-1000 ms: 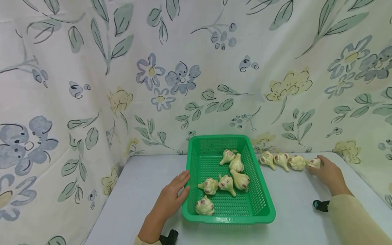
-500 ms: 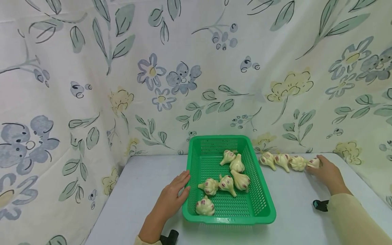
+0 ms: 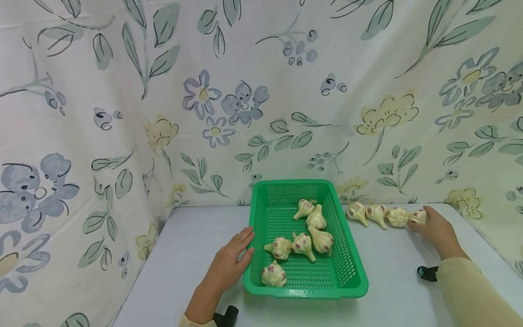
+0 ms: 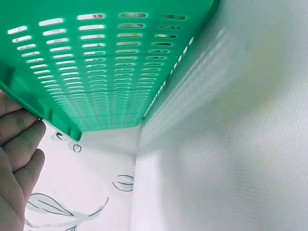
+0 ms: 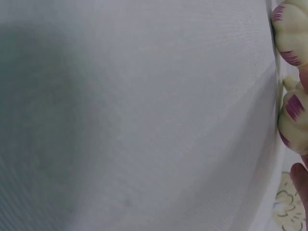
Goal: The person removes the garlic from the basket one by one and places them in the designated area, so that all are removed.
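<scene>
A green perforated plastic basket (image 3: 306,293) stands mid-table with several garlic bulbs inside, one of them a bulb (image 3: 273,275) in the near left corner. My left hand (image 3: 229,259) rests its straight fingers against the basket's left rim; in the left wrist view its fingers (image 4: 23,137) lie under that rim. Right of the basket, garlic bulbs run in a row along the table's back. At the row's right end my right hand (image 3: 440,232) holds a garlic bulb (image 3: 418,217) between thumb and fingers. That bulb lies close beside its neighbour (image 3: 397,217).
The white-covered table (image 3: 188,254) backs onto a floral curtain (image 3: 286,91). Two more garlic bulbs (image 3: 376,215) lie between the basket and the right hand's end of the row. Black wrist cameras sit below both hands.
</scene>
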{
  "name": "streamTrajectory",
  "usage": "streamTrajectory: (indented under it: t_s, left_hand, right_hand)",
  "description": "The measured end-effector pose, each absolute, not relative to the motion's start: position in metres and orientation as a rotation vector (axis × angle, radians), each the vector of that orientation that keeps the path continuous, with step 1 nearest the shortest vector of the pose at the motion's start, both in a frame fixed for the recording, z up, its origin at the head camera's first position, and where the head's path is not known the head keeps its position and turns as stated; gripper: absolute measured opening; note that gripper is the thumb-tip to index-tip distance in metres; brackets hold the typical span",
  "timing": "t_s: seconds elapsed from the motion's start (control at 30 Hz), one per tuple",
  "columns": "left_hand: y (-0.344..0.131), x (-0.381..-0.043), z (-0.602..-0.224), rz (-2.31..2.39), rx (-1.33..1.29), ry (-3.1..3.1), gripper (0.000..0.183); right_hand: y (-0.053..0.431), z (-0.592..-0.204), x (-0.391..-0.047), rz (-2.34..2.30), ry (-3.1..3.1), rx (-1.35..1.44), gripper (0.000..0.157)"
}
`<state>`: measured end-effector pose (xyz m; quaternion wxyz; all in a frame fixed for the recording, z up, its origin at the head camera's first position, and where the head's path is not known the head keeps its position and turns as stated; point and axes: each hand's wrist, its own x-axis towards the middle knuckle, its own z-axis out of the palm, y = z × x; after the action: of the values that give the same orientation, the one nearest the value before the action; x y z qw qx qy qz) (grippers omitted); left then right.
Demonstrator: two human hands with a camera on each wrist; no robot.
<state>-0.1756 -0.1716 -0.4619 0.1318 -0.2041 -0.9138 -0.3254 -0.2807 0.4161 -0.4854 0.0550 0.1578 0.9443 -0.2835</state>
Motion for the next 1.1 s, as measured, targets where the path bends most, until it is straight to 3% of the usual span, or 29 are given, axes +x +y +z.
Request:
streamTrajectory:
  t_s: [1.1]
  left_hand:
    - [-0.1712, -0.1740, -0.4597, -0.945, -0.591, -2.663, 0.044]
  right_hand:
    - [0.4164, -0.4835, -0.2763, -0.824, 2.911, 0.416, 0.106]
